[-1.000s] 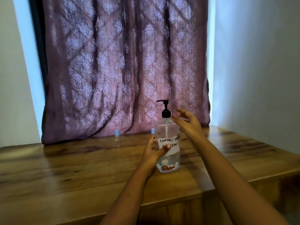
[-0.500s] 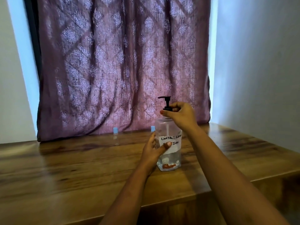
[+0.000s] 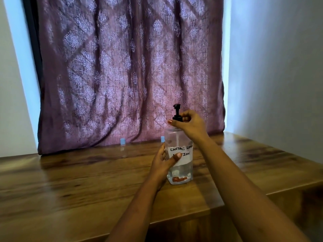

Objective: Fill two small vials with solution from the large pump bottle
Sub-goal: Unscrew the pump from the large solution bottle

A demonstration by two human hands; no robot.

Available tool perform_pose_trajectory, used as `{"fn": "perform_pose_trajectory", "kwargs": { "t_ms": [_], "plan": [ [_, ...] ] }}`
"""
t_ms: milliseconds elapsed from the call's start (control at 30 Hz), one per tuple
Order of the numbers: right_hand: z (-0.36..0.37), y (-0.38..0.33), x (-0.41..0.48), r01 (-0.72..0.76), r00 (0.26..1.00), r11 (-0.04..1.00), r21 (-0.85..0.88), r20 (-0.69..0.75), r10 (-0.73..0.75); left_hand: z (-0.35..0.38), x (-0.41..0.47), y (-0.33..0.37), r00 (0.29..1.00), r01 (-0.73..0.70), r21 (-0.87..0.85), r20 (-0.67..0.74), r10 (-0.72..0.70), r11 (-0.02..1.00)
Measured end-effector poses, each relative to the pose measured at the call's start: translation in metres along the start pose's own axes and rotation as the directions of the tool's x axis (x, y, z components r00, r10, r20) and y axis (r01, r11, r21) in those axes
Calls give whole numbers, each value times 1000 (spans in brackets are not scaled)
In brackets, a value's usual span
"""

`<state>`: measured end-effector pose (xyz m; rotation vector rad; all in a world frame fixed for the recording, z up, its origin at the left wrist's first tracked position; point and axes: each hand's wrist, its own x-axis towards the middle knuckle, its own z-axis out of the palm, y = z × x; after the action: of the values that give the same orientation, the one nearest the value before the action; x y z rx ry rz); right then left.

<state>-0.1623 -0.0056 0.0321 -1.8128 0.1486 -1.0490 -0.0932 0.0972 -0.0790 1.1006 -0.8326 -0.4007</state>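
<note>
A clear pump bottle (image 3: 181, 169) with a white handwritten label and a black pump head (image 3: 176, 111) stands upright on the wooden table (image 3: 87, 186). My left hand (image 3: 163, 163) wraps the bottle's left side, thumb across the label. My right hand (image 3: 189, 124) pinches the black collar at the bottle's neck. Two small clear vials with blue caps stand farther back by the curtain: one vial (image 3: 123, 147) at the left, the other vial (image 3: 162, 139) mostly hidden behind the bottle and my left hand.
A purple patterned curtain (image 3: 129, 70) hangs behind the table and rests on its back edge. A white wall (image 3: 279, 75) rises at the right. The table's front edge steps down near the right (image 3: 288, 189).
My right hand went from hovering open beside the pump to gripping the collar. The pump head has turned, its spout no longer pointing left. My left hand stayed on the bottle.
</note>
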Motion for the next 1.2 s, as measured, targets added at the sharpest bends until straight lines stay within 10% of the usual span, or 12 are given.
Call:
{"fn": "perform_pose_trajectory", "kwargs": {
  "t_ms": [200,1200],
  "plan": [
    [-12,5,6,-103,982,984,148,174,77,-1,0,-3,1000,-8,13,0,8,1000],
    [1,10,0,-2,999,978,209,40,-6,-2,1,-2,1000,-8,32,-10,9,999]
  ]
}}
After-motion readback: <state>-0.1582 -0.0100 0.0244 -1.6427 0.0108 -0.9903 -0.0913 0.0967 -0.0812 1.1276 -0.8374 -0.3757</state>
